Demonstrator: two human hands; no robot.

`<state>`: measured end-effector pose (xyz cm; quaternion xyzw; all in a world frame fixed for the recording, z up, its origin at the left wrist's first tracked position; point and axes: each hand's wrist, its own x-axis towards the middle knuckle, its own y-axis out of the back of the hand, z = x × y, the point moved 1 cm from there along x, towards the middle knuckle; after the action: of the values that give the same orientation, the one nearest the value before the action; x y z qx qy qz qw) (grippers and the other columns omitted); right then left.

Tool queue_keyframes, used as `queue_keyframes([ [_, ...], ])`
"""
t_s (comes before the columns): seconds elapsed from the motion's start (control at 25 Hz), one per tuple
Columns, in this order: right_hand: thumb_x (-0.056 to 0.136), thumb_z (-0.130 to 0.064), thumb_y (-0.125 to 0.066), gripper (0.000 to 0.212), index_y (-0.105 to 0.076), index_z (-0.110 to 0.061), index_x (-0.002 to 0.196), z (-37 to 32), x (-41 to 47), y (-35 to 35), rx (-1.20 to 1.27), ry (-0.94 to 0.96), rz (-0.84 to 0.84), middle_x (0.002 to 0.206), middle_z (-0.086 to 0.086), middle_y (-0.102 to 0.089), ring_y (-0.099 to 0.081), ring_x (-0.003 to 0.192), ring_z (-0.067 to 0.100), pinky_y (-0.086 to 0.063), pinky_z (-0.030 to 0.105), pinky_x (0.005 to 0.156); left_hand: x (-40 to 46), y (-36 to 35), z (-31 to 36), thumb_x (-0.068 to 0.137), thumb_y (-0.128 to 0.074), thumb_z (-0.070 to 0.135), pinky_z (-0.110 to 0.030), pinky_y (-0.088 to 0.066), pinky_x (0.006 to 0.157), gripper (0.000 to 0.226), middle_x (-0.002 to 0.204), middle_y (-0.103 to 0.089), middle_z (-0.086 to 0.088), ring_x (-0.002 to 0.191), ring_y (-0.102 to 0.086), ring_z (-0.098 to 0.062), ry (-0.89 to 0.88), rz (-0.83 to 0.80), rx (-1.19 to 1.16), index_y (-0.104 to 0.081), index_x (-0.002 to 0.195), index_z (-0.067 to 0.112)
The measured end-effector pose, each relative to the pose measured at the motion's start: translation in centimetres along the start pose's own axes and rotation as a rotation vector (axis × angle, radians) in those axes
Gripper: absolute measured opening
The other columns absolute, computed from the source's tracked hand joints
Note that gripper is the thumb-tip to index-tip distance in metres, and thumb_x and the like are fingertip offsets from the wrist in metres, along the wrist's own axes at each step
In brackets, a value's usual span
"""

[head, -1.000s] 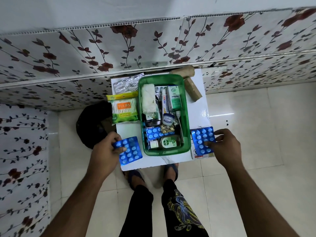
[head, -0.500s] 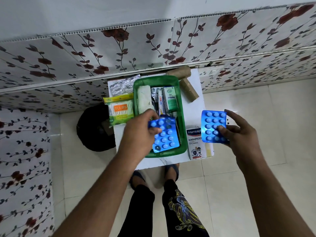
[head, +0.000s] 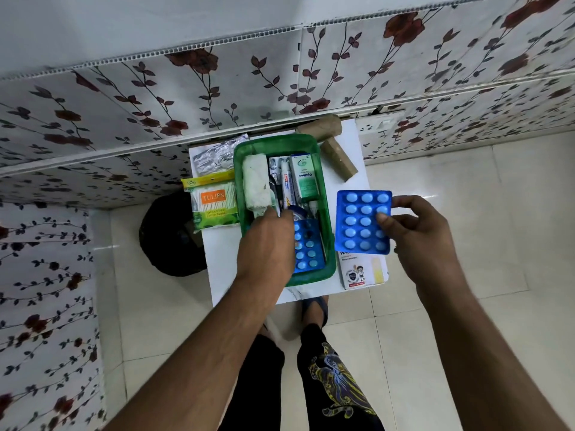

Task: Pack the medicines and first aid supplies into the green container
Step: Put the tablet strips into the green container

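On a small white table (head: 224,269), the green container (head: 328,241), already part filled with boxes and tubes. Inside its near end, a blue blister strip (head: 308,248) under the left hand (head: 267,244), fingers curled down over it; grip or release impossible to tell. Raised just right of the container, a second blue blister strip (head: 362,222), pinched at its right edge by the right hand (head: 417,231). Light, thin, stiff foil, likely slick; best taken by the edges, clear of the tablets.
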<state>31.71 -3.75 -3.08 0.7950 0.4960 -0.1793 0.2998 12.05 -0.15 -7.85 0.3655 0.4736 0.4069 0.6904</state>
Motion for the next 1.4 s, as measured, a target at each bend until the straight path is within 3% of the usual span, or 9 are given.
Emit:
queue_keyframes([
  [0.16,0.088,-0.010,-0.069,0.016,-0.062,-0.020,0.099,-1.8,-1.8,-2.5,-0.121,0.092,-0.030,0.078,-0.002,-0.073,-0.069,0.062,0.000,-0.052,0.019,0.050,-0.4,4.8,-1.5,0.086,-0.064,0.010,-0.034,-0.049,0.069,0.024,0.098,-0.071,-0.010,0.085,-0.067,-0.029,-0.004,0.121,-0.167,-0.067,0.109,0.010],
  [0.32,0.086,-0.018,-0.067,0.026,-0.062,-0.023,0.111,-1.5,-3.3,-7.7,-0.615,0.229,-0.135,0.096,0.002,-0.075,-0.069,0.089,0.026,-0.053,0.033,0.070,-1.5,6.9,-7.0,0.087,-0.064,0.017,-0.035,-0.056,0.077,0.014,0.091,-0.074,0.001,0.078,-0.068,-0.017,0.215,0.306,-0.495,-0.072,0.098,0.016],
  [0.68,0.084,-0.010,-0.065,0.051,-0.044,-0.007,0.130,2.0,-2.2,-12.9,-1.148,0.322,-0.222,0.118,0.014,-0.059,-0.066,0.097,0.033,-0.040,0.032,0.066,-3.4,2.4,-11.5,0.088,-0.061,0.016,-0.026,-0.051,0.064,0.012,0.083,-0.072,0.003,0.074,-0.067,-0.013,0.407,0.230,-0.592,-0.071,0.092,0.021],
  [0.84,0.083,-0.012,-0.068,0.069,-0.031,-0.009,0.141,1.9,-2.8,-12.9,-1.180,0.367,-0.207,0.111,0.011,-0.064,-0.068,0.092,0.032,-0.047,0.035,0.065,-3.6,2.1,-11.8,0.088,-0.062,0.016,-0.024,-0.050,0.062,0.011,0.084,-0.072,0.003,0.073,-0.066,-0.013,0.405,0.215,-0.607,-0.071,0.091,0.022],
  [0.96,0.083,-0.013,-0.064,0.035,-0.055,-0.016,0.117,-0.7,-2.9,-11.3,-1.082,0.412,-0.139,0.098,0.008,-0.070,-0.068,0.086,0.033,-0.052,0.034,0.067,-2.6,2.5,-12.8,0.085,-0.064,0.011,-0.033,-0.055,0.073,0.014,0.087,-0.071,0.001,0.077,-0.067,-0.015,0.394,0.255,-0.636,-0.069,0.096,0.019],
  [1.08,0.086,-0.025,-0.065,0.019,-0.067,-0.021,0.105,-4.5,0.0,-8.2,-0.734,0.420,0.085,0.081,-0.003,-0.070,-0.068,0.074,0.025,-0.052,0.031,0.068,0.0,2.5,-14.3,0.081,-0.073,0.021,-0.036,-0.052,0.082,0.039,0.112,-0.063,-0.006,0.093,-0.063,-0.020,0.415,0.251,-0.614,-0.061,0.118,0.020],
  [1.2,0.087,-0.032,-0.063,0.030,-0.068,-0.017,0.112,-5.4,5.9,-6.4,-0.706,0.418,0.201,0.095,0.001,-0.072,-0.068,0.090,0.026,-0.045,0.029,0.075,2.8,2.1,-14.8,0.075,-0.079,0.041,-0.035,-0.047,0.089,0.070,0.126,-0.055,-0.010,0.109,-0.057,-0.026,0.509,0.149,-0.641,-0.047,0.134,0.022],
  [1.32,0.086,-0.049,-0.059,0.055,-0.059,-0.015,0.130,-3.8,10.8,-6.7,-0.900,0.330,0.082,0.121,0.014,-0.066,-0.062,0.110,0.033,-0.047,0.037,0.089,4.1,1.5,-14.4,0.070,-0.082,0.045,-0.036,-0.049,0.082,0.068,0.108,-0.064,-0.006,0.100,-0.063,-0.026,0.528,0.114,-0.653,-0.051,0.125,0.021],
  [1.4,0.087,-0.056,-0.055,0.060,-0.057,-0.015,0.131,-3.0,12.4,-7.3,-0.953,0.275,-0.003,0.117,0.015,-0.068,-0.062,0.110,0.034,-0.048,0.040,0.088,4.4,1.2,-14.2,0.066,-0.086,0.042,-0.038,-0.053,0.078,0.065,0.099,-0.069,-0.003,0.091,-0.067,-0.025,0.539,0.134,-0.652,-0.051,0.117,0.021],
])
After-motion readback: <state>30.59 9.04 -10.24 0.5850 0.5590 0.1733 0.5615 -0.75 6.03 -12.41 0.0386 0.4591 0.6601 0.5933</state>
